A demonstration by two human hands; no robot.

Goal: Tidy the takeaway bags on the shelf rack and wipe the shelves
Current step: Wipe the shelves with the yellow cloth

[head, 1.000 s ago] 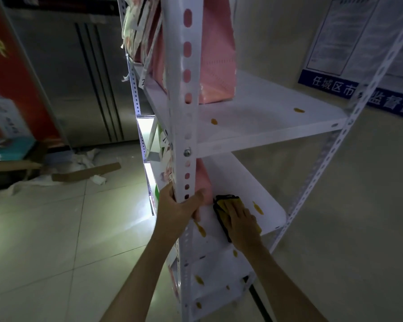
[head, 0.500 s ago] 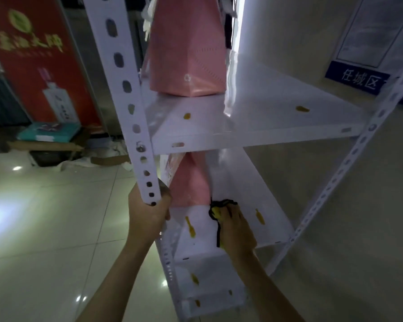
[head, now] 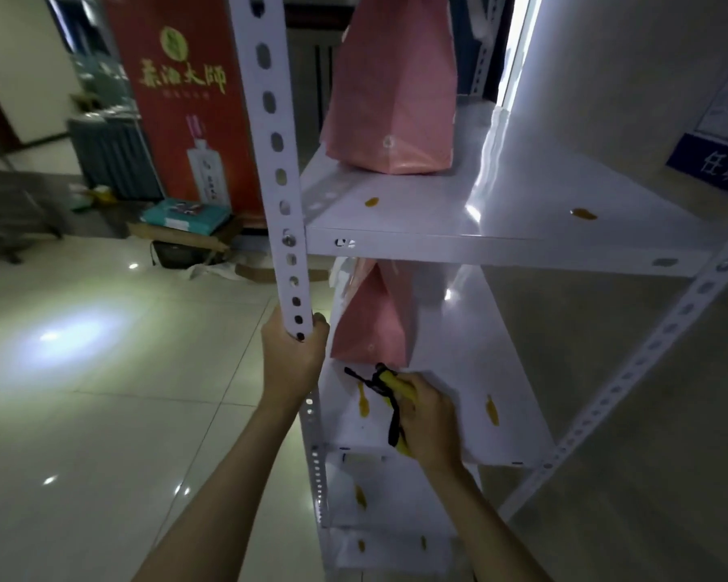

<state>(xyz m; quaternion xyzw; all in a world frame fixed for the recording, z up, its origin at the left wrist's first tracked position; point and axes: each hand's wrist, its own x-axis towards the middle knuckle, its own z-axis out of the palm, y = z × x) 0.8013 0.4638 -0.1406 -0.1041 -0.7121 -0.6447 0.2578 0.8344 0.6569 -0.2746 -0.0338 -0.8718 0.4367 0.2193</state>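
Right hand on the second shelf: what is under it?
The right hand presses a yellow cleaning cloth with black edging onto the white metal shelf. Most of the cloth is covered; any stain beneath cannot be seen.

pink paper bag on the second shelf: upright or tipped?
Upright. The pink paper bag stands on its flat base on the white metal shelf, narrow top pointing up.
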